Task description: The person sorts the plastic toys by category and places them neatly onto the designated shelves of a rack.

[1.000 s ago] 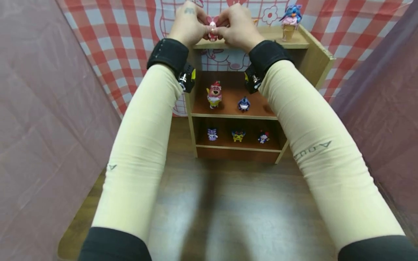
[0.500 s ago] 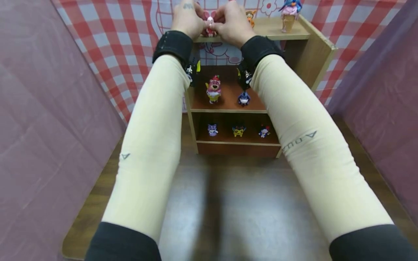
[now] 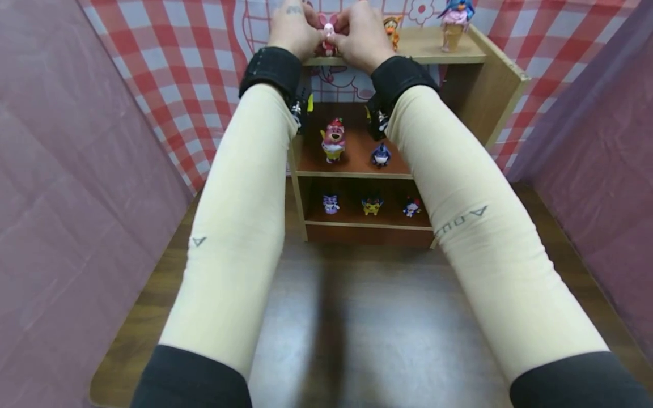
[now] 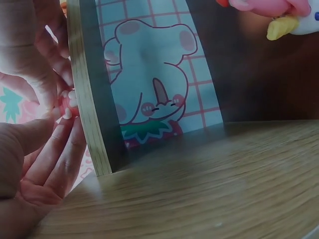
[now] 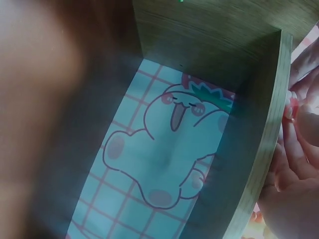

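Note:
At the left end of the cabinet's top board (image 3: 418, 45), a small pink figurine with long ears (image 3: 329, 35) is held upright between both hands. My left hand (image 3: 295, 31) pinches it from the left, my right hand (image 3: 363, 35) from the right. The figurine's base is right at the board's front edge in the head view. In the left wrist view, the figurine's feet (image 4: 69, 105) show beside the board's edge, amid the fingers. The right wrist view shows only a small part of the figurine (image 5: 293, 105), mostly covered by the fingers.
An orange tiger figure (image 3: 392, 31) stands just right of my right hand. Farther right is a blue figure on an ice-cream cone (image 3: 453, 28). Below are a pink bear (image 3: 333, 140), a blue donkey figure (image 3: 380, 154) and several small figures on the bottom shelf (image 3: 352, 224).
Both hands have brought the pink figurine slightly down, closer to the top board's front edge. My right hand has shifted left, uncovering the tiger figure. The head view has tilted a little.

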A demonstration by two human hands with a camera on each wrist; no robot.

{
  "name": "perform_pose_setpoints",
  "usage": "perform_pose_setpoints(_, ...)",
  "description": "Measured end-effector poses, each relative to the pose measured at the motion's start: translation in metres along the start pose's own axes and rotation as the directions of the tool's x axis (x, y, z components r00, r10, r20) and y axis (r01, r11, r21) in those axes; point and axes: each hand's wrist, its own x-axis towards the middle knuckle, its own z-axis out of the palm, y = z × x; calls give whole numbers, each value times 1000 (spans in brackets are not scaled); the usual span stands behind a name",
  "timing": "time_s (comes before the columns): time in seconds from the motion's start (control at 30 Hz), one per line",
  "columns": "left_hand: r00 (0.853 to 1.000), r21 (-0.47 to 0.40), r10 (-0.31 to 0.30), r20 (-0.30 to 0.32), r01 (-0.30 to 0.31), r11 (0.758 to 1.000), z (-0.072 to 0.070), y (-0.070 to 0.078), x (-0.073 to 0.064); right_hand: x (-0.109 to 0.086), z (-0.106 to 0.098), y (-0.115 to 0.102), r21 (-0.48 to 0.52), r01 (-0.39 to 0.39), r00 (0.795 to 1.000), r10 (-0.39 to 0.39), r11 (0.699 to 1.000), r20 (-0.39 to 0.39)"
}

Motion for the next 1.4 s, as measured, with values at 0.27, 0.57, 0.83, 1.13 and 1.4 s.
perform_pose_setpoints(0.27,999,-74,-31,30,33,997,0,-2,-1,-2,3,2,-7,-24,1000,24,1000,-7)
perform_pose_setpoints(0.57,998,-4,3,55,-3,1000,2,-2,-2,-8,7,8,-42,-29,997,26,999,-73)
perform_pose_setpoints(0.83,999,70,27,34,-29,997,2,-3,-6,-9,8,7,-61,-22,996,17,998,-83)
perform_pose_setpoints(1.13,998,89,59,33,-62,994,5,-6,-5,-14,13,9,-49,-22,993,16,999,-116)
perform_pose_setpoints(1.4,994,53,104,28,-105,993,9,-12,-3,-15,12,13,-69,5,991,-14,998,-129)
